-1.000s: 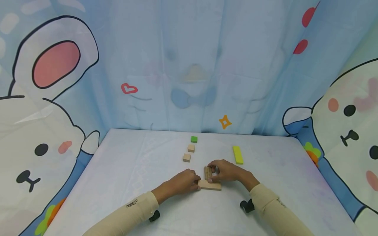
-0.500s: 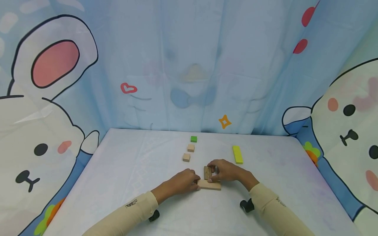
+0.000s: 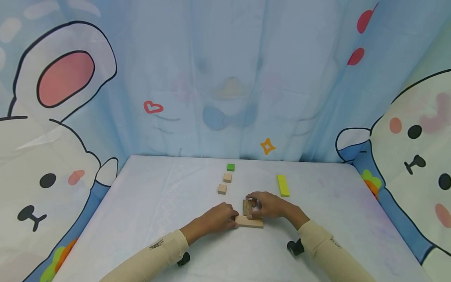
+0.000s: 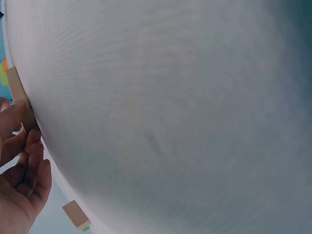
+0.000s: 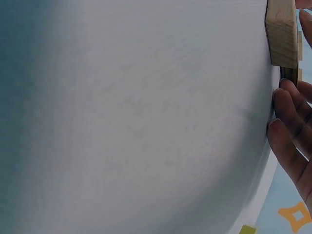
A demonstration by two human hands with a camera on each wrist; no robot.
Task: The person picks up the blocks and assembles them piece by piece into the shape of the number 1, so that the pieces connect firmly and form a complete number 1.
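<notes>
Pale block (image 3: 250, 222) and brown block (image 3: 246, 207) sit between the two hands (image 3: 217, 217) (image 3: 269, 204).

readable text: none | left sleeve (image 3: 149, 258): dark print (image 3: 156, 244), too small | right sleeve (image 3: 331, 254): likewise

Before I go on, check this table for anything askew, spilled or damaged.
Nothing stands out: no spill shows. The light block in the left hand and the dark block in the right hand show no visible damage, though partly covered. The yellow block lies slightly aslant, which hardly seems odd.
</notes>
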